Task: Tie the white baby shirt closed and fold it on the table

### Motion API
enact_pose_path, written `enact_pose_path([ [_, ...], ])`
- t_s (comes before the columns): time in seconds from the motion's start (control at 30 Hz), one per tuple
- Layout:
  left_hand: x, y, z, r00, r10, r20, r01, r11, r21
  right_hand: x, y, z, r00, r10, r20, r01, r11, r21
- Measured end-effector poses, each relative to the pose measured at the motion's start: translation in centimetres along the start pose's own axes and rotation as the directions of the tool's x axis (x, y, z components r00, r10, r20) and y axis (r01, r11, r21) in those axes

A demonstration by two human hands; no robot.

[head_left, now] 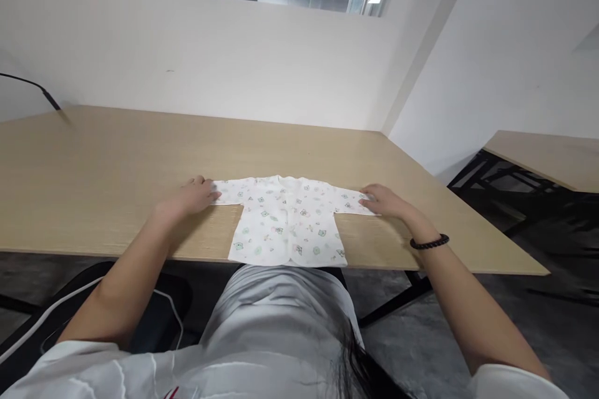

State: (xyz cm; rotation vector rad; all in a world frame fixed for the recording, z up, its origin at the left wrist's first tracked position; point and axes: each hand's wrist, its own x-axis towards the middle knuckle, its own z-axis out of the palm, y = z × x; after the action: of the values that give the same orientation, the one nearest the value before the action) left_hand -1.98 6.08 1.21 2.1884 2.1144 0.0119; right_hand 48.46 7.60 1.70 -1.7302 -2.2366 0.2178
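Observation:
A small white baby shirt (290, 224) with a green and brown animal print lies flat at the table's front edge, its neckline away from me and both sleeves spread sideways. Its lower hem reaches the edge of the table. My left hand (193, 195) rests on the cuff of the left sleeve, fingers loosely extended and apart. On the other side, my right hand (384, 201) touches the right sleeve near its end, with thumb and fingers apart. Part of each cuff is hidden under the fingers.
The light wooden table (140, 143) meets a white partition (224, 62) at the back. A thin black cable or stalk (50, 100) hangs at the far left. Another table (547, 153) stands to the right. A dark bag or seat (161, 305) with a white cord sits below left.

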Motion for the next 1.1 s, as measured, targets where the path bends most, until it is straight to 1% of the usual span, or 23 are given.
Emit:
enact_pose_path([
  [0.07,0.3,-0.7,-0.2,0.998,0.021,0.060,-0.020,0.999,-0.030,-0.5,0.5,0.6,1.000,-0.021,0.024,0.020,1.000,0.019],
  [0.13,0.0,-1.0,-0.9,0.994,0.054,0.100,-0.048,0.997,-0.062,-1.3,0.6,0.8,1.000,-0.030,0.002,0.030,0.997,0.070],
  [0.2,-0.6,-1.4,-1.8,0.991,0.087,0.102,-0.075,0.991,-0.115,-2.2,0.8,0.5,1.000,-0.023,-0.022,0.026,0.987,0.158],
  [0.27,-0.8,-2.0,-3.0,0.993,0.098,0.068,-0.082,0.976,-0.202,-2.5,1.0,-0.4,0.999,-0.001,-0.033,0.010,0.965,0.263],
  [0.37,-0.3,-2.6,-5.1,0.998,0.055,0.005,-0.050,0.941,-0.336,-1.6,1.2,-2.8,0.997,0.019,-0.079,0.012,0.928,0.373],
  [0.43,0.5,-2.5,-6.8,0.996,-0.015,-0.085,-0.018,0.928,-0.373,-0.1,0.9,-4.8,0.982,0.051,-0.182,0.021,0.928,0.371],
  [0.47,0.8,-2.3,-7.8,0.983,-0.052,-0.178,-0.022,0.922,-0.386,0.7,0.5,-5.9,0.964,0.072,-0.257,0.023,0.937,0.350],
  [0.5,0.9,-2.1,-8.8,0.949,-0.088,-0.302,-0.040,0.918,-0.395,1.5,0.1,-7.0,0.930,0.098,-0.354,0.028,0.942,0.335],
  [0.53,0.9,-1.9,-9.7,0.886,-0.119,-0.448,-0.075,0.917,-0.391,2.2,-0.3,-8.0,0.879,0.128,-0.460,0.040,0.940,0.338],
  [0.57,0.7,-1.7,-10.6,0.791,-0.139,-0.595,-0.120,0.920,-0.374,2.7,-0.7,-9.0,0.821,0.147,-0.551,0.068,0.934,0.350],
  [0.6,0.3,-1.6,-11.2,0.683,-0.146,-0.716,-0.170,0.921,-0.350,2.9,-1.1,-9.9,0.763,0.160,-0.627,0.105,0.926,0.364],
  [0.63,-0.3,-1.6,-11.7,0.582,-0.147,-0.800,-0.219,0.919,-0.328,2.8,-1.4,-10.6,0.712,0.164,-0.683,0.146,0.917,0.372],
  [0.67,-1.1,-1.7,-11.9,0.510,-0.147,-0.847,-0.260,0.913,-0.314,2.3,-1.5,-11.0,0.677,0.158,-0.719,0.185,0.909,0.374],
  [0.7,-1.9,-1.8,-11.8,0.476,-0.142,-0.868,-0.294,0.904,-0.310,1.6,-1.4,-11.2,0.662,0.148,-0.735,0.213,0.902,0.374],
  [0.73,-2.8,-2.0,-11.4,0.483,-0.137,-0.865,-0.316,0.894,-0.318,0.6,-1.2,-11.1,0.670,0.135,-0.730,0.226,0.900,0.373],
  [0.77,-3.7,-2.3,-10.8,0.520,-0.129,-0.844,-0.318,0.888,-0.331,-0.7,-0.8,-10.8,0.702,0.122,-0.702,0.220,0.900,0.376],
  [0.8,-4.5,-2.6,-9.9,0.579,-0.106,-0.808,-0.307,0.890,-0.337,-2.0,-0.2,-10.2,0.751,0.109,-0.652,0.196,0.905,0.378],
  [0.87,-5.9,-3.1,-7.8,0.744,0.013,-0.669,-0.316,0.888,-0.334,-4.8,1.2,-8.3,0.874,0.087,-0.479,0.104,0.927,0.359],
  [0.93,-7.1,-3.4,-5.6,0.889,0.164,-0.427,-0.334,0.871,-0.361,-7.5,2.6,-6.1,0.951,-0.004,-0.308,0.114,0.934,0.339],
  [0.97,-7.7,-3.5,-4.5,0.936,0.198,-0.291,-0.303,0.876,-0.376,-8.7,3.2,-4.9,0.975,-0.053,-0.218,0.125,0.934,0.333],
  [1.0,-8.2,-3.5,-3.7,0.965,0.189,-0.184,-0.247,0.891,-0.381,-9.9,3.6,-3.9,0.985,-0.090,-0.150,0.135,0.935,0.327],
  [1.03,-8.7,-3.5,-2.9,0.979,0.150,-0.135,-0.191,0.907,-0.375,-11.0,3.9,-3.0,0.989,-0.099,-0.106,0.127,0.942,0.312],
  [1.1,-9.6,-3.4,-2.1,0.989,0.063,-0.132,-0.107,0.929,-0.354,-13.0,4.1,-1.6,0.994,-0.051,-0.093,0.075,0.959,0.274],
])
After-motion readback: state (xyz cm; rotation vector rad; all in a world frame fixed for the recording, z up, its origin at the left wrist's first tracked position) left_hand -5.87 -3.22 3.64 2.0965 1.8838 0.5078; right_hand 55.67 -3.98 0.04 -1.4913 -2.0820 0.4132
